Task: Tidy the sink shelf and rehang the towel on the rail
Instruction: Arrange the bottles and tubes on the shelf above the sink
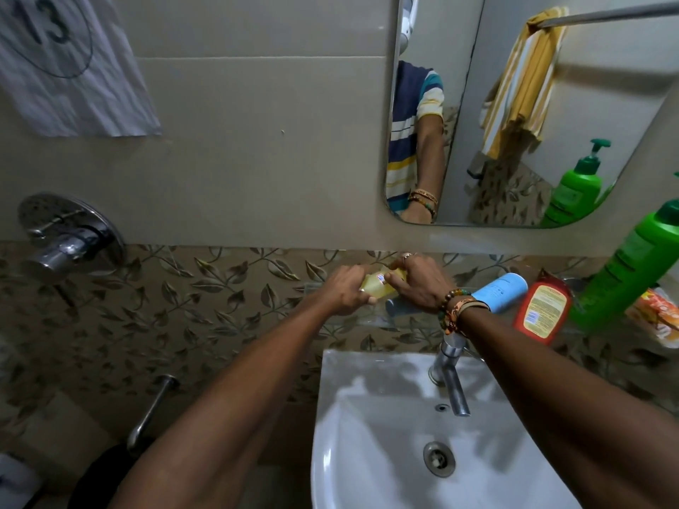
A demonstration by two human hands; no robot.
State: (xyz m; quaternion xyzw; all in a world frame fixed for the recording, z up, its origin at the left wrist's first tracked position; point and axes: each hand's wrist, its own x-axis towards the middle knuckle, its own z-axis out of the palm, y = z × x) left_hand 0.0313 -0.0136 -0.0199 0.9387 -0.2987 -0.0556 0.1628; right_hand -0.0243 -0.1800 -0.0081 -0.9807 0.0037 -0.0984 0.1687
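Note:
Both hands meet above the left end of the glass sink shelf (382, 319). My left hand (345, 292) grips the lower part of a small yellow bottle (378, 282), and my right hand (419, 284) closes over its upper end. To the right on the shelf lie a light blue container (503, 292) on its side, an orange-red bottle (543, 312), a tall green pump bottle (632, 266) and an orange packet (657, 317). The yellow striped towel (521, 82) appears only in the mirror, draped over a metal rail (602, 14).
A white basin (385, 435) with a chrome tap (450, 376) sits below the shelf. A mirror (477, 141) hangs above it. On the left wall are a chrome mixer valve (69, 236), a spout (152, 409) and a paper sheet (73, 64) marked 13.

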